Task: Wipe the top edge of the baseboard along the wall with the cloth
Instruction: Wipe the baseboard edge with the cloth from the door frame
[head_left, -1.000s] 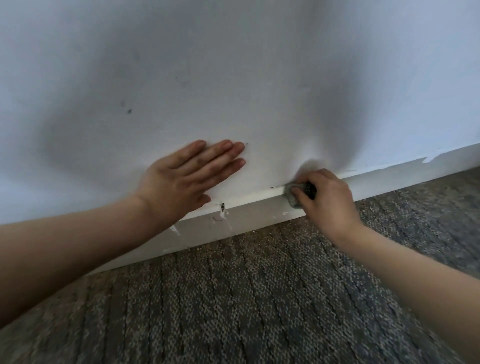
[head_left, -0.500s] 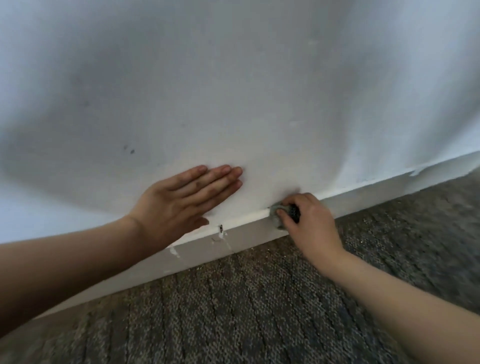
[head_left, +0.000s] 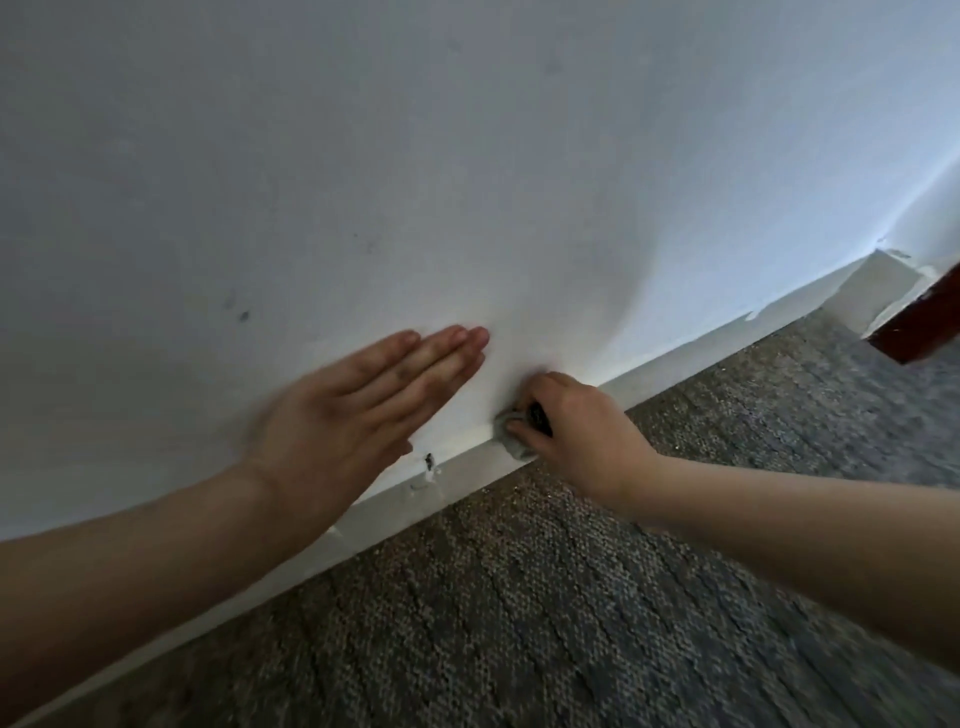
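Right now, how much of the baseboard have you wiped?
Done: hard to say; no part of the baseboard looks cleaner than another. In hand: the right hand pinches a small grey cloth against its top edge, while the left hand is held flat against the wall. Left: maybe the stretch by the chipped spot and the run toward the corner; I can't tell which was wiped.

A plain white painted wall (head_left: 467, 182) and white baseboard (head_left: 675, 364) meet grey-brown flecked looped carpet (head_left: 571, 623), with a small grey crumpled cloth (head_left: 511, 441).
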